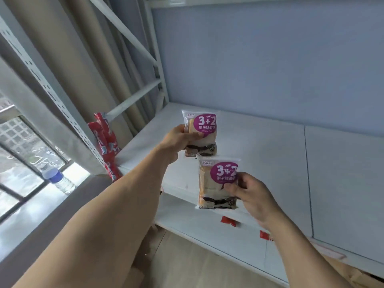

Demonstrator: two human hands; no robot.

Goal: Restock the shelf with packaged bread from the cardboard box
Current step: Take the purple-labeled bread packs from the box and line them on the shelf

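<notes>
While two packets of bread are held out over the shelf, neither rests on it yet.

Item, far packet (200, 135): clear wrapper, purple round label, upright, carried toward the rear left of the white shelf board (270, 154). Left hand (178, 140) is closed on its left edge, thumb across the front, arm stretched well forward.

Item, near packet (218, 183): same make, upright, above the front edge of the shelf, just below and in front of the far one. Right hand (249, 194) pinches its right side, thumb on the label, fingers behind.

Step in hand, by judgement: placing, with the left packet leading. Next move calls for lowering it to the board near the back corner, label facing out, then letting go; the near packet wants a spot beside or in front, so a row can start.

Surroundings: shelf board otherwise bare; red packets (107, 146) hang at the left upright; small red tags (228, 221) on the shelf lip; water bottle (59, 180) lies on the window sill; brown cardboard (342, 271) shows at lower right, perhaps the box, which cannot be told.
</notes>
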